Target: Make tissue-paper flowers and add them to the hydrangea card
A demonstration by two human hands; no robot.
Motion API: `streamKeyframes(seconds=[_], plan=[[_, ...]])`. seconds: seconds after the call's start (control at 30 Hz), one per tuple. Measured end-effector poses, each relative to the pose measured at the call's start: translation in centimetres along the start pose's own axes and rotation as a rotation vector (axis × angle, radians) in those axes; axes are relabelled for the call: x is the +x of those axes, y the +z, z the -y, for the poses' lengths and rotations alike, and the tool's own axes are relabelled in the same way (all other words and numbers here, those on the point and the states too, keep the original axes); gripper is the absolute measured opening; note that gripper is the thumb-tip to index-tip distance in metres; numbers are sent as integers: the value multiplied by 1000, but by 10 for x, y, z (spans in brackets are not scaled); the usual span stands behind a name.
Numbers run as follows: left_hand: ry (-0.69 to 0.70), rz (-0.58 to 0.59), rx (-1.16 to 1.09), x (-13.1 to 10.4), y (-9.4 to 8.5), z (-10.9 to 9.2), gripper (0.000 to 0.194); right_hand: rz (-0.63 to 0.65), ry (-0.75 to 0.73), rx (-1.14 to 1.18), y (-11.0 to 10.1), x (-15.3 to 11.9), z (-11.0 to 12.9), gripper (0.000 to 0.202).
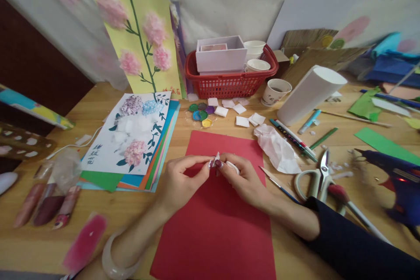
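My left hand (179, 181) and my right hand (246, 181) meet above a red sheet of paper (216, 236). Thumb and forefinger of both hands pinch a small white piece (217, 156), soft-looking and crumpled; whether it is cotton or tissue I cannot tell. Another white wad (232, 167) is tucked under the curled fingers of my right hand, partly hidden. Beyond the sheet lie several white cotton squares (242, 121) and small paint pots (201, 113). A crumpled white tissue (277, 148) touches the sheet's right edge.
Scissors (318, 177), a thin brush (278, 186) and a blue glue gun (393, 179) lie right. A red basket (226, 85), paper cup (276, 92) and white roll (310, 96) stand behind. Flower pictures (138, 48) and coloured papers (170, 140) are left.
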State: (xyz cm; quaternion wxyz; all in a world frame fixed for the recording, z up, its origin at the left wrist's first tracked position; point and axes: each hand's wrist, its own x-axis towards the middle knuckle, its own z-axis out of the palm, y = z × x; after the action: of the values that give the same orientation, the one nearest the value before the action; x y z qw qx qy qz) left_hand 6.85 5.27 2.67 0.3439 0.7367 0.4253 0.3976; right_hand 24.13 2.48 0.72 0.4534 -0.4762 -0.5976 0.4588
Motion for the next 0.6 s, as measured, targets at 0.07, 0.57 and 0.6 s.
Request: streamKeyframes(seconds=[0.07,0.57,0.6], plan=[[-6,-2,8,0,1,1,16,1,-10,-20,0,0,1,23],[-42,-14,25,1,1,4,15,16,-52,-62,0,0,4,23],[-50,-10,27,1,1,4,14,15,-52,-62,0,0,4,23]])
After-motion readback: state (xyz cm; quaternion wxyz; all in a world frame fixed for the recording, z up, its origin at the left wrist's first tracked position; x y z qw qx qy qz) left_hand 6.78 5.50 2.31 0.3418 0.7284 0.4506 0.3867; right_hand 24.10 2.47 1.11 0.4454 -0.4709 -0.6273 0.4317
